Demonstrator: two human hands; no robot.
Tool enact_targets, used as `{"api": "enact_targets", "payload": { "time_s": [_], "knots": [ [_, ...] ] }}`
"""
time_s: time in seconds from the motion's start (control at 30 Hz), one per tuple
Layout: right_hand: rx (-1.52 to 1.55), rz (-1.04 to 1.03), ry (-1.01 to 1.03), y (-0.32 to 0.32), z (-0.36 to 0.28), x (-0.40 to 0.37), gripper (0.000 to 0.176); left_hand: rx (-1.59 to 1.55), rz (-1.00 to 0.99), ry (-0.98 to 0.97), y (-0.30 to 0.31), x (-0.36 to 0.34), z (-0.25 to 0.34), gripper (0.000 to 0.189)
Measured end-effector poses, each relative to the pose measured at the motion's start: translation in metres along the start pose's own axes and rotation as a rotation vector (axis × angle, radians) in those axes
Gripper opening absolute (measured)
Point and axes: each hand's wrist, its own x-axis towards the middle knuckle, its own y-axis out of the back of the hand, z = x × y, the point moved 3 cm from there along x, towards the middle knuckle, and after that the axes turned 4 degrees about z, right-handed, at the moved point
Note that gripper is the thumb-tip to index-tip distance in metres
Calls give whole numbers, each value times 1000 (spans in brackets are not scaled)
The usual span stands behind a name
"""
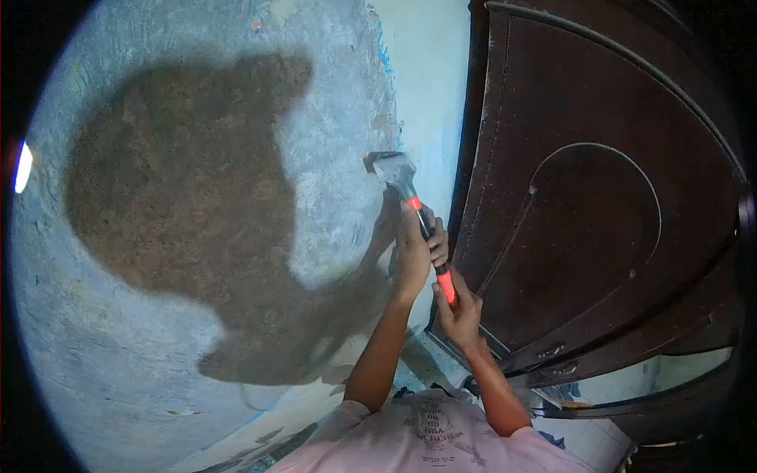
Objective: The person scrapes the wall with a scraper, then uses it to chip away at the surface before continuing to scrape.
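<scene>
A long-handled scraper [426,225] with a wide metal blade and a black and orange-red handle is held up against the wall [339,118]. Its blade [394,168] lies at the border between bare grey plaster and a pale painted strip [430,87]. My left hand [418,252] wraps round the upper handle, just below the blade's neck. Lower down, my right hand [464,311] grips the orange-red end of the handle.
A large dark brown wooden cabinet [599,260] with curved mouldings stands close on the right. A big shadow covers the wall's left part. Light floor tiles [591,441] show at the lower right. Bright light [24,168] appears at the far left edge.
</scene>
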Motion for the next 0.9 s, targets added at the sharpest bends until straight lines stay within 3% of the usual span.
{"api": "enact_targets", "payload": {
  "time_s": [0.03,0.07,0.13,0.3,0.37,0.47,0.67,0.77,0.9],
  "knots": [
    [1,-46,-124,2,-2,2,46,32,-10,-45,-5,3,6,60],
    [-1,-42,-122,1,-2,2,46,3,-25,-34,-1,5,3,57],
    [-21,44,86,2,-4,1,44,-58,-19,9,13,5,-9,54],
    [-53,-16,-27,-7,8,-19,46,-11,20,7,25,-4,-24,61],
    [33,74,70,-6,-11,2,44,5,-10,-11,6,3,1,60],
    [-31,21,18,-2,-24,23,41,-19,-39,-8,-14,12,31,59],
    [7,-21,-39,-9,7,-20,41,-1,16,30,25,-4,-16,61],
    [-18,-27,-80,-5,-8,-6,42,-14,-16,-14,11,2,-1,60],
    [-55,31,17,8,-36,23,41,-25,-82,-20,-20,12,37,60]
  ]
}}
